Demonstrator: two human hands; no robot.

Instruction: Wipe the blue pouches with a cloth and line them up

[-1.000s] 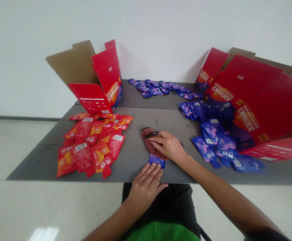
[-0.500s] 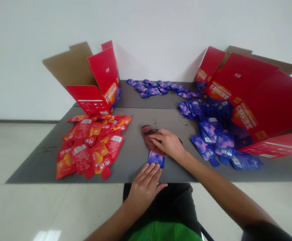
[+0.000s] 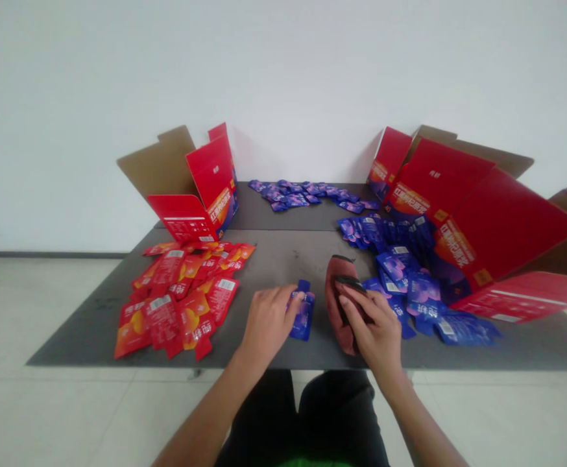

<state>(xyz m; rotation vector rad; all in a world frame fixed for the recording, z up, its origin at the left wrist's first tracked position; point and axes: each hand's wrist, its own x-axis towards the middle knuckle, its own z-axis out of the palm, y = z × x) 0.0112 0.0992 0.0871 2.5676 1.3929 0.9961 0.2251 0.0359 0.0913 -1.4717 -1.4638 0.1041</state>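
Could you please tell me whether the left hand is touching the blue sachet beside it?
Touching. In the head view the left hand pinches the blue sachet by its left edge, no gap visible.

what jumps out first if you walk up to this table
Two colour heaps: red sachets fan over the left of the grey table by the left carton, and blue sachets pile up on the right against the right carton. At the front middle, the left hand pinches a single blue sachet, and the right hand lies on a dark red pouch.
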